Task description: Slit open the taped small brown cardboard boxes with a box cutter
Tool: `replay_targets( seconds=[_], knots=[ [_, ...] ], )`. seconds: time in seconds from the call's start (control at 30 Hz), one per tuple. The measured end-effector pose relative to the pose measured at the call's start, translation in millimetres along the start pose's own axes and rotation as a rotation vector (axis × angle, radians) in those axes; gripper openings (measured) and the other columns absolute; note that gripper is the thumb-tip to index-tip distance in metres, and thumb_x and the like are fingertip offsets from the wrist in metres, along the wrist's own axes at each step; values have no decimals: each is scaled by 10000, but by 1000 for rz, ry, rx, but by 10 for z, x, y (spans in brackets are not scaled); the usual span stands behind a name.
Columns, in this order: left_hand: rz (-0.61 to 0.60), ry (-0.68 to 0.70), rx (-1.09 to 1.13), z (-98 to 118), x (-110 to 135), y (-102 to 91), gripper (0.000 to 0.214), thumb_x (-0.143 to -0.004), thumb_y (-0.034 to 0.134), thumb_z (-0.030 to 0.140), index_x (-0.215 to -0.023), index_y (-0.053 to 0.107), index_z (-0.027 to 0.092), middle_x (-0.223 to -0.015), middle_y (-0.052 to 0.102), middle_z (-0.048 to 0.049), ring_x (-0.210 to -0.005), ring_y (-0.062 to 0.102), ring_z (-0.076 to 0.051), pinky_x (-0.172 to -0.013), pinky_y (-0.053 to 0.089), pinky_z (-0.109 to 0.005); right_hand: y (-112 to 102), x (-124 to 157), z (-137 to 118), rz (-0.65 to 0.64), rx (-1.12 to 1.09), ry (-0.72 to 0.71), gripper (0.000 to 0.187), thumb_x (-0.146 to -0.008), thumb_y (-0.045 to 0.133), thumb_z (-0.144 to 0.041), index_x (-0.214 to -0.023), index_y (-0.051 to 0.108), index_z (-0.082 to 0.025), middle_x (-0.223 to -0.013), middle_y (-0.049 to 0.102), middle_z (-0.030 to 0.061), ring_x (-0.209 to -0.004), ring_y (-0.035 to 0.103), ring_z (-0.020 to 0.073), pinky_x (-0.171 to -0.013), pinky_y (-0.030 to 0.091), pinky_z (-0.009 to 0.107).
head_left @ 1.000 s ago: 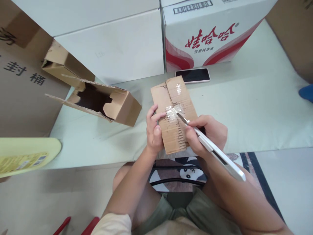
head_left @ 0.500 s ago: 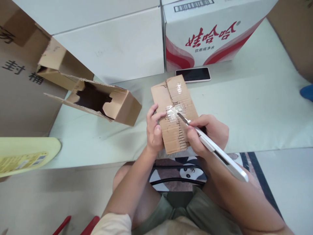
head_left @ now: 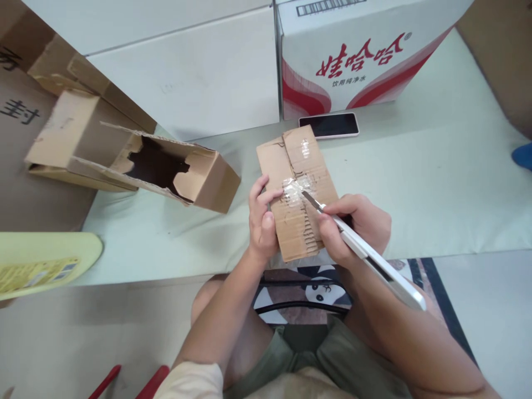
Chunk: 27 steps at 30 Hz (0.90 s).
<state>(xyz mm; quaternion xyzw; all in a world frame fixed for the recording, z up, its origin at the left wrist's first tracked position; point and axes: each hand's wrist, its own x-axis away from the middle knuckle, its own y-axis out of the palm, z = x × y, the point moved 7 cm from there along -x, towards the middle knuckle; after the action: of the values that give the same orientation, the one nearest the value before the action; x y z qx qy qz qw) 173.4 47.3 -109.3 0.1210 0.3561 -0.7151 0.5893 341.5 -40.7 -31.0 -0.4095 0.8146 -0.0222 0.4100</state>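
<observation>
A small brown cardboard box [head_left: 286, 227] is tilted in front of me, with clear tape [head_left: 293, 189] across its middle seam and torn, corrugated edges below the tape. My left hand [head_left: 263, 221] grips its left side, fingers resting on the top face. In my right hand [head_left: 357, 224] is a white utility knife [head_left: 369, 255], held like a pen. Its bare blade points up and left, with the tip at the tape. Whether the blade has pierced the tape I cannot tell. The underside of the box is hidden.
An opened cardboard box [head_left: 211, 180] lies to the left, with another carton [head_left: 78, 133] behind it. A phone [head_left: 328, 126] rests before the white-and-red carton [head_left: 361, 72]. Plain white boxes [head_left: 187, 83] stand at the back. A yellow-green container [head_left: 50, 260] is at left.
At the far left, the carton behind the opened box has shifted left and down. My hands, the knife and the taped box have hardly moved.
</observation>
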Motion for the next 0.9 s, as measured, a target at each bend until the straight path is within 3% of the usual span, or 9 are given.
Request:
replay_targets(
  seconds=[0.9],
  knots=[
    [-5,29,45,17,-20,10,472,-1110,304,547,-1295,646,279,-1575,548,-94,-1470,553,-311,-1221,460,-536,8,24,24,7,-55,-34,143,-811,693,-116,-821,636,-247,-657,654,-60,-472,499,91,-473,411,246]
  ],
)
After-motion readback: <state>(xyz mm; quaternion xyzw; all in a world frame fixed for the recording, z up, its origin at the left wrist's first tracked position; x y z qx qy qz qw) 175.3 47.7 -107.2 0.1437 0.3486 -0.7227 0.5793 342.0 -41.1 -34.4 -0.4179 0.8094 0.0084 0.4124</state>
